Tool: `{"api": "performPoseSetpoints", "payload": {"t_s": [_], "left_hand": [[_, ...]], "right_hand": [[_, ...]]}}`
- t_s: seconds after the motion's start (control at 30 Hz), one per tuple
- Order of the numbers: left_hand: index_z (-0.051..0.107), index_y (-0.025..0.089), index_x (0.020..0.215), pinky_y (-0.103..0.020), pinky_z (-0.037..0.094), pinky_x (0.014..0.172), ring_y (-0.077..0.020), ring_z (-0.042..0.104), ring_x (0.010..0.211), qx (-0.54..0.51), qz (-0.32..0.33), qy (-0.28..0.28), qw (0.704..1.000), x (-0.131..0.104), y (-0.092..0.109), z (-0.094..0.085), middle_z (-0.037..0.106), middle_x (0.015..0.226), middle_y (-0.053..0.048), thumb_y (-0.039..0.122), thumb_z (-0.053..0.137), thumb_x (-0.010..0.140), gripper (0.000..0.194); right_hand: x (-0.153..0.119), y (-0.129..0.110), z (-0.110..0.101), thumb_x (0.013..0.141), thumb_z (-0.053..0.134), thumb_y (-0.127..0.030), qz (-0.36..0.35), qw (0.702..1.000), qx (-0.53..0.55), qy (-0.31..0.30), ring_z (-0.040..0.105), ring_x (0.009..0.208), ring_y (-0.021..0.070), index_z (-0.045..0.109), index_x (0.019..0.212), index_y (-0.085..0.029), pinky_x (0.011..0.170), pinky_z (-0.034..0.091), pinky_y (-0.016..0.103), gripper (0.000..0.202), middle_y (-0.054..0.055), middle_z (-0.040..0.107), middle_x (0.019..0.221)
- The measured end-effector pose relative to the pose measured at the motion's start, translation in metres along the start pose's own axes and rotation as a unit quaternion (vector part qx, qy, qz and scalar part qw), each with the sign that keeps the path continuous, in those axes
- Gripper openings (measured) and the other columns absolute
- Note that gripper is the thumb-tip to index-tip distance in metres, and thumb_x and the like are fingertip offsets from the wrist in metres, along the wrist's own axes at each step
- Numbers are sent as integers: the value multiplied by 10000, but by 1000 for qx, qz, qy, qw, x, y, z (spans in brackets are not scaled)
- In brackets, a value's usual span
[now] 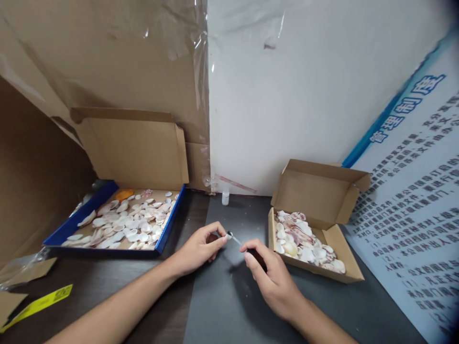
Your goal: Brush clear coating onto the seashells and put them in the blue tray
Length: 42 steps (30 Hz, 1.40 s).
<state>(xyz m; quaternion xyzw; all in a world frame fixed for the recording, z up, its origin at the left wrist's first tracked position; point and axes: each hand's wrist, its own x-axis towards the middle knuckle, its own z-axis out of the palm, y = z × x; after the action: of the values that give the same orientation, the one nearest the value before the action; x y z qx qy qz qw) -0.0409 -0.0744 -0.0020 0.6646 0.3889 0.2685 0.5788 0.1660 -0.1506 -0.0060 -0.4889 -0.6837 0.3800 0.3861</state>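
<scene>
Left hand (200, 247) pinching small pale piece (228, 237), fingertips nearly together. Right hand (269, 279) wrapped round dark-handled tool (235, 240), aimed at left fingertips. Tool work on piece imo; next move probably needs steady pinch.

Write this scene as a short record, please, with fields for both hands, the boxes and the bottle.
Left hand: pinches a small pale piece
Right hand: grips a thin tool, its far end at or very near the piece; contact unclear
Left box: blue-walled, lid open, holds shells
Right box: brown, lid open, holds more shells
Bottle: small, pale, upright on the grey mat
</scene>
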Motion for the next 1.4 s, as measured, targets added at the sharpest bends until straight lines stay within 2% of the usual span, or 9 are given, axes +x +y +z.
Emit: {"api": "performPoseSetpoints", "payload": {"t_s": [0.2, 0.4, 0.6, 0.67, 0.73, 0.87, 1.07, 1.23, 1.4], "left_hand": [[481, 181, 849, -193, 295, 484, -68, 373, 504, -23, 28, 30, 999, 2, -3, 3, 434, 638, 75, 492, 567, 903, 327], [504, 166, 826, -221, 331, 605, -103, 402, 660, 19, 53, 31, 998, 1, -1, 3, 451, 718, 42, 450, 537, 925, 302], [495, 169, 822, -226, 323, 603, -105, 385, 662, 27, 56, 33, 997, 0, 1, 3, 438, 716, 44, 440, 524, 933, 294], [489, 174, 832, -220, 307, 563, -97, 372, 618, 15, 50, 39, 998, -1, 2, 2, 420, 694, 53, 445, 517, 934, 292], [477, 180, 845, -214, 291, 525, -86, 360, 572, -3, 40, 43, 998, -1, 2, 1, 408, 679, 63, 457, 506, 937, 293], [442, 196, 862, -207, 253, 460, -75, 334, 486, -38, 18, 41, 998, 0, 1, 2, 372, 608, 89, 482, 490, 937, 300], [447, 202, 876, -197, 233, 423, -67, 337, 432, -31, 17, 59, 998, 2, -3, 6, 382, 567, 102, 475, 516, 911, 284], [437, 208, 862, -203, 239, 416, -72, 316, 425, -25, 7, 53, 998, 2, -3, 7, 364, 566, 102, 529, 510, 904, 331], [449, 198, 841, -206, 231, 457, -69, 316, 466, -24, 24, 45, 998, 2, -2, 5, 384, 592, 92, 483, 535, 907, 305]], "right_hand": [[10, 7, 11, 1004, 430, -405, -17, 1000, 5, 19, 485, 639, 142, 590, 986, -219, 583, 366, 244, 247, -18, 525, 742], [12, 8, 14, 995, 464, -345, -39, 997, -47, 57, 504, 587, 134, 632, 1043, -229, 561, 401, 235, 210, -10, 594, 761], [10, 2, 14, 996, 439, -264, -120, 989, -64, 58, 649, 844, 163, 614, 1162, -247, 725, 492, 240, 242, 36, 685, 1010], [17, 2, 15, 979, 449, -247, -134, 982, -106, 81, 647, 748, 153, 600, 1158, -232, 671, 488, 239, 235, 25, 685, 913], [25, 1, 14, 945, 495, -239, -139, 970, -167, 111, 548, 511, 130, 580, 1103, -207, 513, 417, 235, 182, -34, 599, 664], [36, -4, 7, 922, 533, -237, -198, 931, -262, 161, 535, 490, 129, 537, 1007, -200, 525, 402, 250, 93, -47, 550, 621], [37, -14, 1, 931, 515, -241, -203, 939, -249, 121, 594, 617, 152, 528, 1029, -206, 613, 435, 265, 105, -14, 605, 716], [33, -10, -4, 936, 524, -234, -191, 912, -333, 146, 577, 703, 202, 550, 966, -210, 671, 408, 320, 46, 21, 610, 760], [28, -7, -11, 968, 526, -247, -197, 927, -293, 124, 583, 794, 207, 552, 1043, -219, 736, 427, 334, 84, 33, 641, 881]]}}
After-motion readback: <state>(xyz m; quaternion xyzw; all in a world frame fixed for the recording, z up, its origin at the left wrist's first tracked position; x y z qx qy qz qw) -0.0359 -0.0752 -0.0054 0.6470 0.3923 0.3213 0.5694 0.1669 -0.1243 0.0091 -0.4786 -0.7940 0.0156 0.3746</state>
